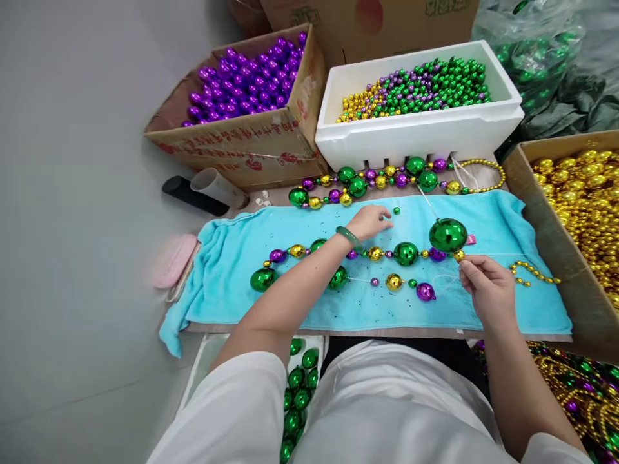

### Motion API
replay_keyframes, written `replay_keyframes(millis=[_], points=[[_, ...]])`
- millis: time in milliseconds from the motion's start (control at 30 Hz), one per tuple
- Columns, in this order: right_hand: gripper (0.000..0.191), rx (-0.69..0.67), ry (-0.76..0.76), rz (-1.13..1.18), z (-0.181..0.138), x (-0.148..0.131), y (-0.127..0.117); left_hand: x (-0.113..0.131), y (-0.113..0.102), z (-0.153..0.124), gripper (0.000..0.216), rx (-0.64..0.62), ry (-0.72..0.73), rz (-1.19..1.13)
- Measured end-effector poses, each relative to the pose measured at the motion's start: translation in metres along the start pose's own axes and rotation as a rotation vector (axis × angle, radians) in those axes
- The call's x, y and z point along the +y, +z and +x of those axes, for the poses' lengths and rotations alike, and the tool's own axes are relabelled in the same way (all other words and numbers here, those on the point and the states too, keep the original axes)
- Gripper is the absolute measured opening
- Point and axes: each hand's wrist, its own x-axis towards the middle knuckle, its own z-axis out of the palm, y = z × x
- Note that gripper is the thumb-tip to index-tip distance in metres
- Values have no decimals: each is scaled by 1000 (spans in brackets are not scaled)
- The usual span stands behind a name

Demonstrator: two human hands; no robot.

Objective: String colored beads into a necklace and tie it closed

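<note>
My left hand [370,222], a green bangle [349,238] on its wrist, reaches over the blue towel [309,316] with its fingers apart and nothing in them. Just right of those fingertips lies a small green bead [396,211]. Thumb and finger of my right hand [488,287] pinch a gold bead [458,256] at the end of a beaded strand with purple, gold and green balls [405,253]. Above that pinch a large green ball [448,235] hangs on white string. Below the strand are a loose-strung gold ball [394,281] and purple ball [425,292]. My left forearm hides part of the strand.
At the back stand a carton of purple balls [232,136] and a white foam box [416,125] of small beads. A finished-looking bead strand [358,187] runs before them. Gold beads fill a carton [541,238] at right. A pink object [176,261] sits left.
</note>
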Motion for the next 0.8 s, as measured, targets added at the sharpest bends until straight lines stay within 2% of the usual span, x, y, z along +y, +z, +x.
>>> replay_keyframes(millis=[167,400,467,567,600,667,800], points=[[11,-32,30,-30,0,2,2,2,18,8,17,25,-7,-9],[13,-38,50,-59,0,6,0,5,7,7,15,33,-60,-249],[14,-54,58,-73,-1,7,-1,11,-1,0,18,-17,-74,-536],[15,-75,75,-79,-1,7,0,20,-14,-13,20,-120,-101,-1181],[16,-77,81,-79,-1,6,0,22,-18,-17,19,-141,-112,-1329],[16,-79,91,-80,-2,6,3,26,-23,-23,19,-157,-122,-1440],[16,-87,92,-90,-3,5,7,30,-26,-29,19,-135,-129,-1486]])
